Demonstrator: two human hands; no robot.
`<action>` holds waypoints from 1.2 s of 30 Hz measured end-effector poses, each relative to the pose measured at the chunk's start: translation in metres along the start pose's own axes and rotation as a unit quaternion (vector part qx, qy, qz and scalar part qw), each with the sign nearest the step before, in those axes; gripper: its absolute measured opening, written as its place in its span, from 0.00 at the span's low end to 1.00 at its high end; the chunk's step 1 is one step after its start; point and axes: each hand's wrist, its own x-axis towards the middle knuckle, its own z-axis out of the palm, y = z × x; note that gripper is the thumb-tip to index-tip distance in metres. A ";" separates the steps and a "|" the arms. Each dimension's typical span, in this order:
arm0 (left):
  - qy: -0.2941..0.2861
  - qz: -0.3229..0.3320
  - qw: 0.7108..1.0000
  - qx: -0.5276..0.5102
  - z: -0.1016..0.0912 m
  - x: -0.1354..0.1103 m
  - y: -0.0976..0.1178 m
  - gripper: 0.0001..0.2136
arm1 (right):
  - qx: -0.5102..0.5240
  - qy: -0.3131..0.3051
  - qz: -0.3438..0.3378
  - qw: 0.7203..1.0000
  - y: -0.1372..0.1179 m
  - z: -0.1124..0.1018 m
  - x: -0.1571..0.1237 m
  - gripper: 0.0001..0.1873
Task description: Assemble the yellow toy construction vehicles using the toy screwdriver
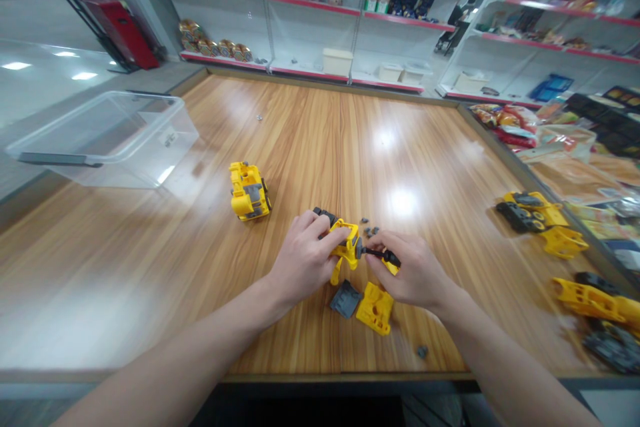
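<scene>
My left hand (pixel 305 257) is closed around a partly built yellow toy truck (pixel 349 240) with dark wheels or tracks, held just over the wooden table. In my right hand (pixel 413 267) is a black screwdriver (pixel 383 255), its tip against a grey part at the toy's right side. A bit of yellow shows under the right fingers. Close below lie a grey plastic piece (pixel 346 299) and a yellow body piece (pixel 375 309). Several small grey parts (pixel 371 231) sit beyond the screwdriver, and another small grey part (pixel 423 351) is near the front edge.
An assembled yellow toy vehicle (pixel 250 191) stands left of my hands. A clear plastic box (pixel 130 140) is at the table's left. Yellow toy vehicles (pixel 543 217) and a yellow toy with dark parts (pixel 600 307) lie right. Packaged goods (pixel 575 140) border the table (pixel 300 140).
</scene>
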 end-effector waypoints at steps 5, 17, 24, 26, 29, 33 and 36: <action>-0.005 0.013 1.000 0.018 -0.002 0.000 0.002 0.12 | -0.007 -0.028 -0.002 1.000 0.002 0.002 -0.001 0.05; 0.003 0.027 0.999 0.025 -0.003 0.000 0.002 0.11 | -0.010 -0.061 0.002 0.998 0.002 0.004 -0.001 0.06; -0.004 0.028 0.999 0.025 -0.004 0.001 0.004 0.11 | 0.003 -0.041 0.022 0.999 0.000 0.003 -0.002 0.04; 0.000 0.028 0.999 0.024 -0.003 0.001 0.003 0.11 | -0.004 -0.046 0.019 0.999 0.001 0.003 -0.002 0.03; -0.002 0.027 0.999 0.024 -0.002 0.000 0.002 0.11 | -0.010 -0.060 0.016 0.998 0.001 0.004 -0.002 0.06; -0.005 0.025 0.999 0.023 -0.002 0.000 0.002 0.12 | 0.001 -0.047 0.014 0.999 0.000 0.004 -0.001 0.04; 0.000 0.023 0.999 0.023 -0.001 -0.001 0.002 0.12 | 0.003 -0.039 0.006 0.999 0.000 0.004 0.000 0.04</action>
